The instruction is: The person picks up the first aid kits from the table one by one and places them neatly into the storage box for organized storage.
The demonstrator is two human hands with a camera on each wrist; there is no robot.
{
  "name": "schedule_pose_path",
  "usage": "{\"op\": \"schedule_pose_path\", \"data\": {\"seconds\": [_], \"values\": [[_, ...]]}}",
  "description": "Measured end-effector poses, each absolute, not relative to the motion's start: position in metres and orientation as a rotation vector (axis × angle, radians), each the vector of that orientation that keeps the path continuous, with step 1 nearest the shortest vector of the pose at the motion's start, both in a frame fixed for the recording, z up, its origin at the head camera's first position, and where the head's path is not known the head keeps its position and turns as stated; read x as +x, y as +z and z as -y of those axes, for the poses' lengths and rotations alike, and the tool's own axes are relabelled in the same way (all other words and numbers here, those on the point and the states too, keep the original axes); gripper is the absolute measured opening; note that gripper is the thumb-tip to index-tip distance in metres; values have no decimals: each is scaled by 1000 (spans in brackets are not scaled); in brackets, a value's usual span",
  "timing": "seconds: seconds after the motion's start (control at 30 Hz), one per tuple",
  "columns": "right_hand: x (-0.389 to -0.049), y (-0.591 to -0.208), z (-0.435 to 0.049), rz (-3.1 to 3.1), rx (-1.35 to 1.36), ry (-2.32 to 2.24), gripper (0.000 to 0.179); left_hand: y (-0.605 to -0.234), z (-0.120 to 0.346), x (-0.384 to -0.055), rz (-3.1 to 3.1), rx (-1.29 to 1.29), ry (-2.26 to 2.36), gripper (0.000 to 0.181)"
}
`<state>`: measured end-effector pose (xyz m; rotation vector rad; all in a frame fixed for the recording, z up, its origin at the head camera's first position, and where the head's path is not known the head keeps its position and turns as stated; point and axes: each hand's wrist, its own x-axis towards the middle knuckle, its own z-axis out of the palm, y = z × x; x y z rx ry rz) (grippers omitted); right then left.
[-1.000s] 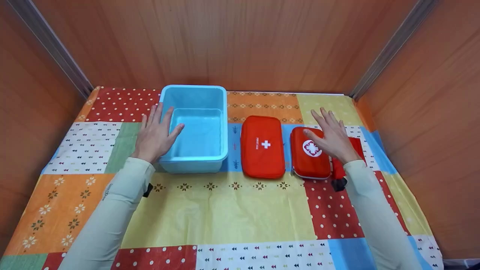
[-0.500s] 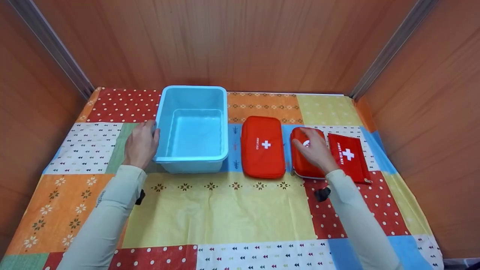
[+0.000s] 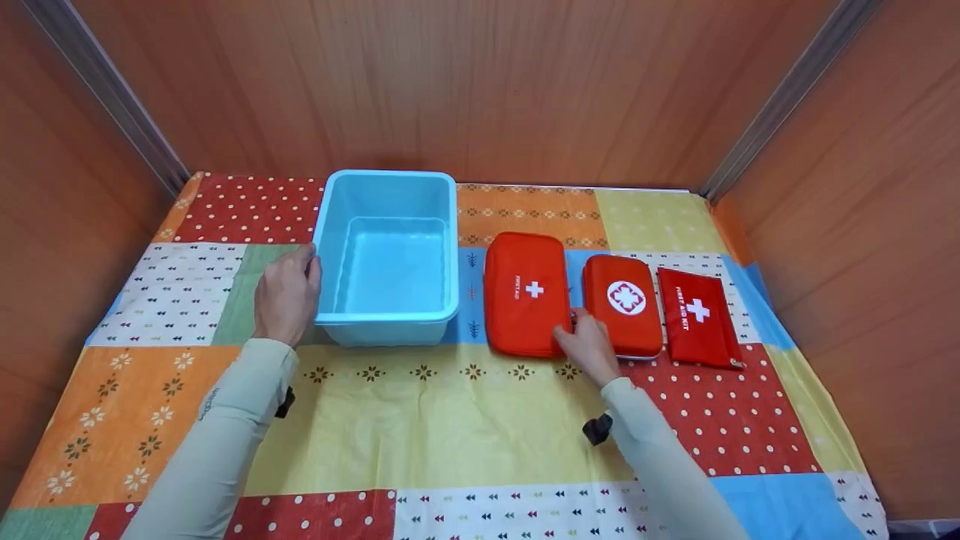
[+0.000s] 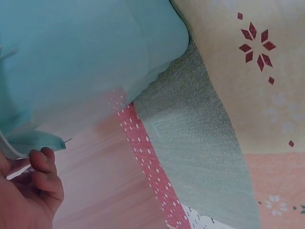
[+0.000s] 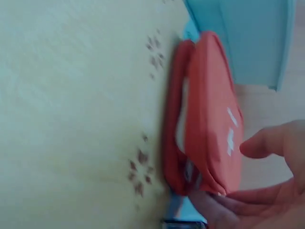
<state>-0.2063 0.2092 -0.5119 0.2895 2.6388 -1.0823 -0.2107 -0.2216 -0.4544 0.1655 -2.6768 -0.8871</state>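
Observation:
A light blue plastic bin (image 3: pixel 397 317) stands left of centre on the table. My left hand (image 3: pixel 285 294) holds its left rim; in the left wrist view the fingers (image 4: pixel 46 179) curl at the rim's outer side. A large red first aid bag (image 3: pixel 526 259) lies flat to the right of the bin. My right hand (image 3: pixel 590 349) is at the bag's near right corner. In the right wrist view its thumb (image 5: pixel 264 142) is over the bag's top, its other fingers along the zipped side, parted around the corner.
A smaller red first aid case (image 3: pixel 625 326) with a round white emblem lies right of the large bag. Further right is a flat red first aid pouch (image 3: pixel 694 337). A patchwork cloth (image 3: pixel 442 427) covers the table; wooden panels (image 3: pixel 450 90) enclose its back and sides.
My left hand has come down from over the bin to its left rim. My right hand has swept left and nearer, from above the smaller case to the large bag's corner, uncovering the pouch.

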Motion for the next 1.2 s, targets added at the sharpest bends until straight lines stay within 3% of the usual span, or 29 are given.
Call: {"op": "schedule_pose_path", "data": {"seconds": [0.53,0.73,0.93,1.2], "values": [[-208,-524,-191,-2629,416,-961,50,-454,221,-210,2696,271,-977,35],[-208,-525,-189,-2682,368,-1023,34,-453,220,-211,2704,269,-974,38],[-207,-517,-195,-2561,414,-1198,29,-453,219,-211,2694,251,-936,35],[-206,-511,-210,-2124,532,-1691,40,-456,219,-211,2677,243,-909,34]]}}
